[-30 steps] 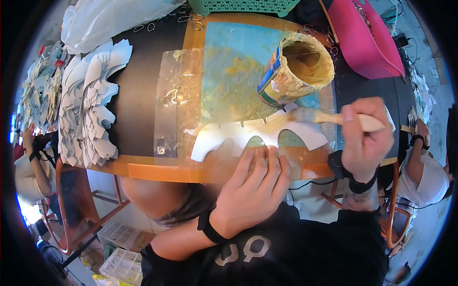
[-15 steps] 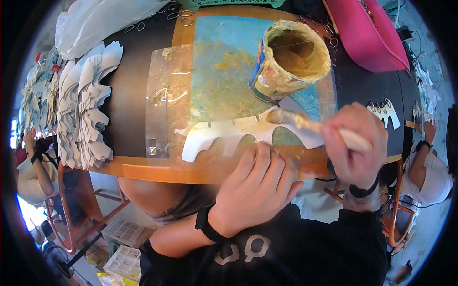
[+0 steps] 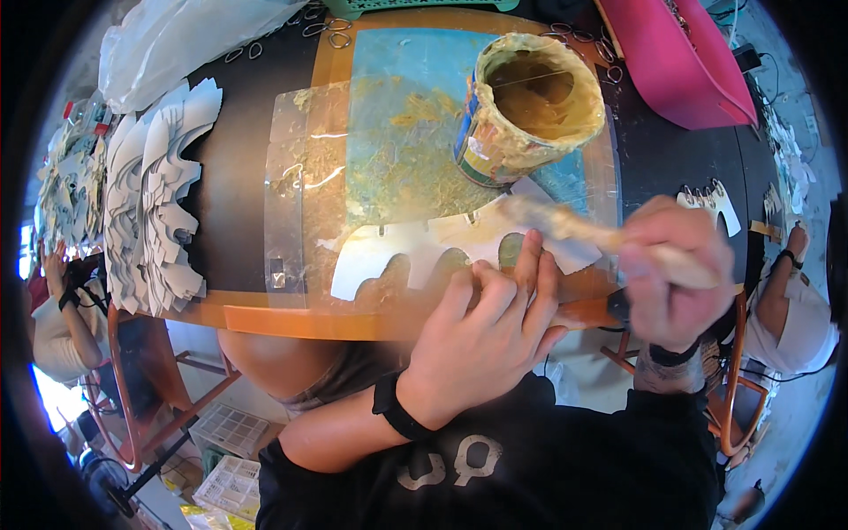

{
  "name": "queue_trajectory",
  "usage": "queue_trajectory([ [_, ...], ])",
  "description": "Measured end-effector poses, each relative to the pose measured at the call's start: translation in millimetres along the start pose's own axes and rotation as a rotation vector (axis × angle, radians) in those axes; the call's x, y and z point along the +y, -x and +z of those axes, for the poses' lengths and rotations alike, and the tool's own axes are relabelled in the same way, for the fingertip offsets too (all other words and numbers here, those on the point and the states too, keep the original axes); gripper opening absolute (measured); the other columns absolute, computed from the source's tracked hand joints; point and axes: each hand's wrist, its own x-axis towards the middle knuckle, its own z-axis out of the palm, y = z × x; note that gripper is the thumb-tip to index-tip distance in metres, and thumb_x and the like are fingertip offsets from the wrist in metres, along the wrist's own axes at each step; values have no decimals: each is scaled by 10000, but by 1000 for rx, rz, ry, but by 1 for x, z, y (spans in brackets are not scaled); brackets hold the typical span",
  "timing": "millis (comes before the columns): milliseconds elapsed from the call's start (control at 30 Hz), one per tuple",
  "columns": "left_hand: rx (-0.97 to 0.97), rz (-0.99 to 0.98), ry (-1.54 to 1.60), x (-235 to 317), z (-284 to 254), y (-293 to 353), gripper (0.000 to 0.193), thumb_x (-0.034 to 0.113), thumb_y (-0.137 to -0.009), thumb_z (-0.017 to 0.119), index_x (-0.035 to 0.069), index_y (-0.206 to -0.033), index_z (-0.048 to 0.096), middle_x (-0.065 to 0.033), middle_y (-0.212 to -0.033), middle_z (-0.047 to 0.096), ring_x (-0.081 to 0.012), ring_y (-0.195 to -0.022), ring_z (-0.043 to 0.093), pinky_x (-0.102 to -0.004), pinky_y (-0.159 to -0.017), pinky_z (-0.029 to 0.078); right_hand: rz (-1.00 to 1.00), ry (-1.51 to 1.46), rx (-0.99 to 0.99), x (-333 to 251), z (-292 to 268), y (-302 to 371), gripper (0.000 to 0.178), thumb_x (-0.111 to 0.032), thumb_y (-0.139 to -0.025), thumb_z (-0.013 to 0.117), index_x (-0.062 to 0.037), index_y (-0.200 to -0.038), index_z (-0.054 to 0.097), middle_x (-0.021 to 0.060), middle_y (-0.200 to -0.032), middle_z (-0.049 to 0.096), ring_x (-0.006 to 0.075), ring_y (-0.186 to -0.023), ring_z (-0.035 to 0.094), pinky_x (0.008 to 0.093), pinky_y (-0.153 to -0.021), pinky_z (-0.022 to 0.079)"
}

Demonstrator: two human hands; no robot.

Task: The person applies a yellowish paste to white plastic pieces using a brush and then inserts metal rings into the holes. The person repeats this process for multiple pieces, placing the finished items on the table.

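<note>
Right hand [image 3: 673, 276] grips brush [image 3: 590, 231], blurry tip at right part of white wavy piece [image 3: 420, 245]. Left hand [image 3: 473, 334] open, fingers at piece's near edge. Piece lies at near side of table [image 3: 234, 159]. Gooey can [image 3: 491, 141] just beyond piece. White stack [image 3: 168, 194] left. Pink bin [image 3: 649, 62] far right.

R hand [image 3: 676, 276] & brush [image 3: 579, 228] are motion-blurred, so bristle contact w/ the white cutout [image 3: 364, 256] is prob. but unclear, L hand [image 3: 481, 340] hides pt. of the latter's lower edge, frame's top crops green basket [image 3: 424, 5] & plastic bag [image 3: 163, 57], & contents of pink bin [image 3: 685, 84] are too small to ID.
</note>
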Motion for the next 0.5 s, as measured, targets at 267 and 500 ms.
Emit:
queue_trajectory([
  [267, 10, 0, 9, 1, 3, 0, 626, 513, -942, 616, 53, -1367, 613, -109, -1524, 558, -279, -1034, 534, -380, -900, 459, -47, 89, -66, -7, 5, -10, 114, -88, -902, 776, -32, -911, 677, 86, -805, 703, 196, -669, 695, 300, -605, 536],
  [500, -2, 6, -10, 1, 3, 3, 616, 514, -951, 599, 68, -1376, 609, -106, -1540, 540, -278, -1055, 523, -376, -894, 452, 34, 300, -27, -5, -8, -10, 90, -57, -857, 765, -58, -908, 691, 94, -777, 683, 274, -623, 644, 363, -584, 499],
])
